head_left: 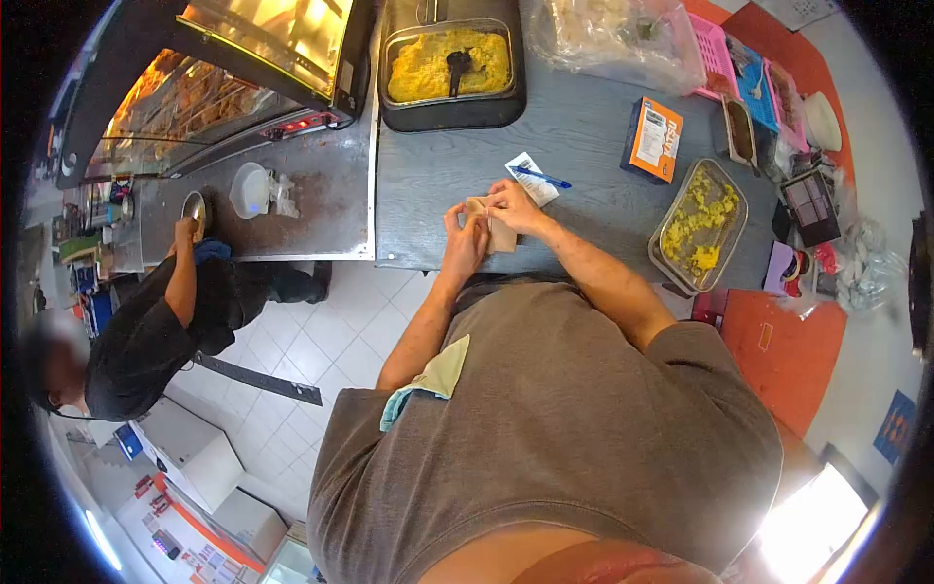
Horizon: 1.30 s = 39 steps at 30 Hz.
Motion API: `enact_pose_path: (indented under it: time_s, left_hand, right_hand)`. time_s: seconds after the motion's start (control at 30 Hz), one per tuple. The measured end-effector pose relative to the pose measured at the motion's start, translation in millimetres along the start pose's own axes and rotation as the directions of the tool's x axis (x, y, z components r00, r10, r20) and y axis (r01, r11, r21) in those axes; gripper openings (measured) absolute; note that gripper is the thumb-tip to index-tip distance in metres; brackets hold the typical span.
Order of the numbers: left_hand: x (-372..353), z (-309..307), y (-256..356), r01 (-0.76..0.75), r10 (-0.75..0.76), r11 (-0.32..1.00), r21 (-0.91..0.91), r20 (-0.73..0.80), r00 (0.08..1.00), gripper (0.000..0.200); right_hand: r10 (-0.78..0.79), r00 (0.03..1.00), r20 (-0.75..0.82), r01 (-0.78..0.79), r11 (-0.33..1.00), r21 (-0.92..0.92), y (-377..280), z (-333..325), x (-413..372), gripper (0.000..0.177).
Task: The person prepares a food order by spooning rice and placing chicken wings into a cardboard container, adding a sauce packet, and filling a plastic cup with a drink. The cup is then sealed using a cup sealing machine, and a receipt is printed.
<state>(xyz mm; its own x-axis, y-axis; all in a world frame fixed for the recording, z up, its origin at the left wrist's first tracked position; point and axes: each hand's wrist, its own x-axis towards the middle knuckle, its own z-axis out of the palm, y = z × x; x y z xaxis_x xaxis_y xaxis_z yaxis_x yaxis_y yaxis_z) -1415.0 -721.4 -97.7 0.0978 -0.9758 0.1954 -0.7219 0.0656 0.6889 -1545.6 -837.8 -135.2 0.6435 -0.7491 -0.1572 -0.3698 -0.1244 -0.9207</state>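
A small brown paper bag [503,238] is between my two hands at the front edge of the dark grey table. My left hand [466,238] pinches its left side near the top, and my right hand [517,208] grips the upper right part. The fingertips of both hands nearly meet at the bag's top edge; whether anything is inside it is hidden. Just beyond my right hand lies a printed paper slip [532,178] with a blue pen [545,175] on it.
A deep tray of yellow food [418,68] with a black utensil stands at the back. To the right are an orange-and-blue box [654,141] and a metal tray [665,255] with yellow food scraps. A co-worker [146,360] holds a metal bowl [196,209] at the left counter.
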Motion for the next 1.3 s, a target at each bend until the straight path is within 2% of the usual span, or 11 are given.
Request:
enact_pose_path:
  time_s: [0.37, 0.43, 0.57, 0.63, 0.73, 0.87, 0.93, 1.07, 1.13, 1.23, 1.3]
  left_hand:
    - [23.0, -1.8, -17.8, -0.039, 0.039, 0.998, 0.046, -0.001, 0.999, 0.019]
    - [27.0, -3.1, -18.7, 0.148, -0.147, 0.983, -0.108, 0.021, 0.989, 0.033]
    - [34.7, -6.0, -21.6, 0.378, -0.366, 0.836, -0.396, 0.109, 0.924, 0.045]
    - [40.5, -3.9, -18.3, 0.44, -0.438, 0.829, -0.345, 0.088, 0.894, 0.047]
    - [56.6, 9.7, -25.7, 0.287, -0.281, 0.939, -0.191, 0.055, 0.958, 0.046]
    - [79.8, 28.2, -9.6, 0.437, -0.401, 0.853, -0.284, 0.179, 0.899, 0.046]
    - [83.6, 38.5, 2.4, 0.373, -0.338, 0.874, -0.311, 0.162, 0.927, 0.046]
    - [74.9, 53.3, 17.7, 0.268, -0.296, 0.901, -0.34, -0.033, 0.954, 0.036]
    - [61.1, 52.2, 19.0, 0.16, -0.214, 0.963, -0.218, -0.25, 0.944, 0.033]
    - [44.0, 31.0, 55.0, -0.06, 0.07, 0.979, 0.197, -0.042, 0.997, 0.036]
    - [32.5, 34.3, 62.4, -0.096, 0.085, 0.947, 0.306, 0.049, 0.995, 0.041]
  right_hand:
    - [0.051, 0.998, -0.02, -0.051, 0.999, 0.005, -10.8, -11.2, -25.0, 0.024]
    - [-0.243, 0.943, -0.225, 0.214, 0.966, -0.148, -37.0, -14.7, -44.5, 0.027]
    - [-0.062, 0.968, -0.243, 0.068, 0.998, 0.016, -3.9, -31.0, -60.0, 0.027]
    - [-0.278, 0.895, -0.348, 0.013, 0.797, -0.604, -4.4, -56.7, -68.3, 0.022]
    - [-0.346, 0.897, -0.273, 0.07, 0.724, -0.686, 8.5, -77.5, -63.9, 0.019]
    - [-0.374, 0.838, -0.397, 0.084, 0.807, -0.585, 16.9, -92.1, -46.1, 0.016]
    - [-0.162, 0.708, -0.687, -0.018, 0.969, -0.247, 14.2, -87.4, -44.8, 0.016]
    - [-0.371, 0.804, -0.465, 0.131, 0.873, -0.469, -18.4, -81.8, -79.6, 0.016]
    - [-0.377, 0.91, -0.172, 0.169, 0.716, -0.678, -24.0, -73.6, -96.3, 0.017]
    - [-0.359, 0.923, -0.137, 0.195, 0.744, -0.639, -24.8, -69.7, -108.9, 0.022]
    - [-0.337, 0.93, -0.143, 0.17, 0.743, -0.648, -21.5, -69.6, -114.8, 0.028]
